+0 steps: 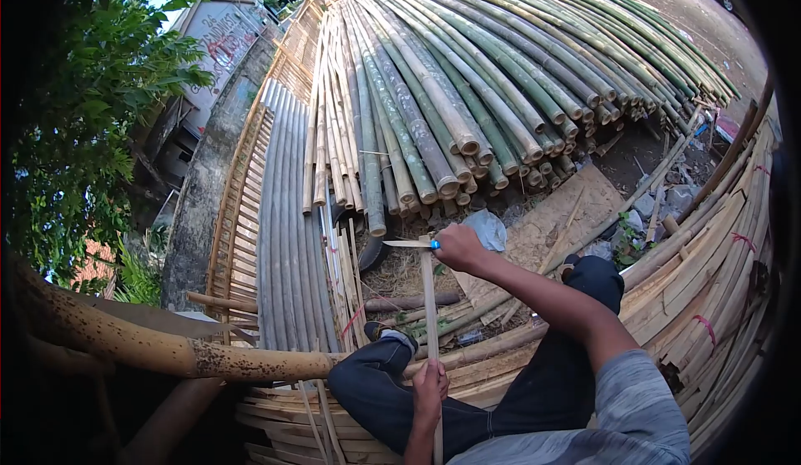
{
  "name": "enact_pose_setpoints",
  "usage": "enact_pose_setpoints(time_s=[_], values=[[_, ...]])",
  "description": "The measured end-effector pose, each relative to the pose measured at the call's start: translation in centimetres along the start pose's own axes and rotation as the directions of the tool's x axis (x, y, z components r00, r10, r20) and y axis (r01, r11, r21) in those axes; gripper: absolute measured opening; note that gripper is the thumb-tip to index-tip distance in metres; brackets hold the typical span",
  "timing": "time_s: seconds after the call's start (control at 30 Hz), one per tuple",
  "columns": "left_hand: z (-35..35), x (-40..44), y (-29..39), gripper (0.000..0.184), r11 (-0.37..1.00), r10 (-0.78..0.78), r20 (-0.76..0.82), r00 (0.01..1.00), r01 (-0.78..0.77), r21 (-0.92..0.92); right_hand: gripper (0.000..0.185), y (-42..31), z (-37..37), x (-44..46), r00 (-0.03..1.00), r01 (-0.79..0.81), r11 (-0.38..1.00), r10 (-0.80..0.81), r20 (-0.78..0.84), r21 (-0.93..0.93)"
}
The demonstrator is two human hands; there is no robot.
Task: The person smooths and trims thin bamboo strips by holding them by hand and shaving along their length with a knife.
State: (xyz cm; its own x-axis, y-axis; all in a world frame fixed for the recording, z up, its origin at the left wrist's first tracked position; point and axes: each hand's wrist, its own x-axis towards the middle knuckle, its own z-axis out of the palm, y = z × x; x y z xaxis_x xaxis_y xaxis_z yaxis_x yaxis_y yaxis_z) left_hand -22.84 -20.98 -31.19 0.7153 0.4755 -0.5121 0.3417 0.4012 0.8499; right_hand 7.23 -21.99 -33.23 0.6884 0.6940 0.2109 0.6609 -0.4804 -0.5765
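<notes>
My right hand [458, 248] is closed round the handle of a knife, with a bit of blue showing at the grip. The knife's pale blade [405, 244] points left and lies at the upper end of a long bamboo strip [430, 306]. Lower down, my left hand [430, 386] is wrapped round that strip in front of my lap. The strip stands roughly upright in view, its lower end running down past my left forearm. Whether the blade cuts into the strip or only touches it, I cannot tell.
A large pile of bamboo poles [467, 89] fills the back. Bundled bamboo slats [692, 273] curve along the right and beneath me. A thick bamboo pole [250, 361] crosses at left. Corrugated sheets [288, 214], a cardboard-like sheet [534, 240] and a plastic bag [486, 229] lie ahead.
</notes>
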Motion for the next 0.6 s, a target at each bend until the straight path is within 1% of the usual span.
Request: enact_pose_setpoints(time_s=[0.03, 0.07, 0.1, 0.13, 0.17, 0.2, 0.27, 0.3, 0.37, 0.4, 0.43, 0.47, 0.5, 0.53, 0.57, 0.6], values=[[-0.4, 0.0, -0.3, 0.035, 1.0, -0.02, -0.014, 1.0, 0.02, 0.003, 0.025, 0.8, 1.5, -0.4, 0.999, 0.044, 0.988, -0.041, -0.021, 0.149], [-1.0, 0.4, -0.3, 0.035, 0.996, -0.052, 0.017, 0.999, 0.053, -0.068, 0.025, 0.5, 1.1, -1.1, 0.999, 0.04, 0.986, -0.038, -0.012, 0.162], [-1.3, 0.8, 0.2, 0.035, 0.987, -0.074, 0.052, 0.996, 0.081, -0.142, 0.026, -0.2, -0.3, -1.7, 0.987, 0.108, 0.987, -0.121, 0.105, 0.12], [-1.6, 1.0, 0.7, 0.035, 0.986, -0.079, 0.045, 0.996, 0.085, -0.14, 0.026, -0.8, -0.9, -2.2, 0.954, 0.181, 0.98, -0.196, 0.225, 0.085], [-1.8, 1.1, 1.4, 0.035, 0.981, -0.047, 0.062, 0.997, 0.058, -0.183, 0.027, -1.3, -0.8, -2.7, 0.938, 0.201, 0.977, -0.213, 0.275, 0.069], [-1.9, 1.1, 1.8, 0.035, 0.973, -0.014, 0.078, 0.997, 0.032, -0.23, 0.027, -1.8, -0.6, -3.3, 0.935, 0.203, 0.977, -0.215, 0.283, 0.071], [-2.2, 1.5, 2.2, 0.034, 0.965, -0.024, 0.062, 0.998, 0.04, -0.258, 0.026, -3.3, -0.3, -4.6, 0.898, 0.299, 0.951, -0.308, 0.316, 0.078], [-2.3, 1.6, 2.4, 0.034, 0.961, -0.034, 0.074, 0.997, 0.053, -0.27, 0.025, -3.9, 0.2, -5.3, 0.879, 0.324, 0.943, -0.328, 0.346, 0.069], [-2.4, 1.7, 2.7, 0.035, 0.955, -0.044, 0.098, 0.994, 0.071, -0.287, 0.023, -4.9, 0.9, -6.6, 0.836, 0.406, 0.905, -0.423, 0.349, 0.124], [-2.2, 1.6, 2.7, 0.035, 0.955, -0.045, 0.099, 0.994, 0.072, -0.287, 0.021, -5.2, 0.9, -7.0, 0.811, 0.437, 0.886, -0.463, 0.357, 0.154], [-1.8, 1.3, 2.7, 0.035, 0.976, -0.015, 0.062, 0.998, 0.028, -0.217, 0.021, -4.9, 1.2, -6.7, 0.812, 0.436, 0.887, -0.461, 0.357, 0.154], [-1.5, 1.0, 2.7, 0.035, 0.989, 0.017, 0.026, 1.0, -0.013, -0.146, 0.02, -4.1, 1.8, -6.1, 0.868, 0.403, 0.908, -0.418, 0.268, 0.11], [-1.3, 0.4, 2.7, 0.035, 0.989, 0.012, 0.025, 1.0, -0.008, -0.145, 0.019, -3.2, 2.4, -5.3, 0.912, 0.364, 0.929, -0.371, 0.174, 0.071], [-1.2, -0.4, 2.7, 0.036, 0.993, 0.037, 0.007, 0.999, -0.036, -0.11, 0.019, -1.4, 2.0, -3.1, 0.971, 0.234, 0.972, -0.235, 0.04, 0.019], [-1.0, -0.7, 2.7, 0.036, 0.995, 0.068, -0.004, 0.998, -0.068, -0.074, 0.019, 0.6, 0.6, -0.3, 0.99, 0.095, 0.995, -0.096, -0.105, -0.019], [-0.9, -0.7, 2.5, 0.036, 0.995, 0.069, -0.001, 0.998, -0.069, -0.076, 0.02, 2.0, -0.6, 0.9, 0.976, 0.141, 0.989, -0.147, -0.162, -0.045]])
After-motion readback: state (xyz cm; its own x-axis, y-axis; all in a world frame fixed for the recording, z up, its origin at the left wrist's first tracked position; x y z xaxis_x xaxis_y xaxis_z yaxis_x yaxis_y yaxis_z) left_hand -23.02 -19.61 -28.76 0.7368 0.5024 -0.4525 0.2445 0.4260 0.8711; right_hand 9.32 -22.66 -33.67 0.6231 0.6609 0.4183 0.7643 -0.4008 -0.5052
